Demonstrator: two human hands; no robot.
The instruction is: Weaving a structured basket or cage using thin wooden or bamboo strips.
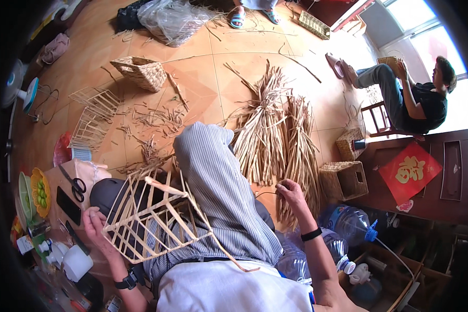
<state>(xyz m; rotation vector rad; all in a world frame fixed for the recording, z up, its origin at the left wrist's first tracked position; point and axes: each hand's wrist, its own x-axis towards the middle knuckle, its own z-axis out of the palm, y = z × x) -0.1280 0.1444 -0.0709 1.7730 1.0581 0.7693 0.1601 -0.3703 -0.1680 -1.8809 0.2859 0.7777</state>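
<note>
Left hand (95, 229) grips slatted frame (150, 209), right hand (292, 195) pinches strand (268, 193); yellow bowl (37, 176) holds green fruit (41, 192).

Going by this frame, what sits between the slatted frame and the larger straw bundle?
The person's bent leg in striped trousers lies between the slatted frame and the larger straw bundle, as the head view shows.
</note>
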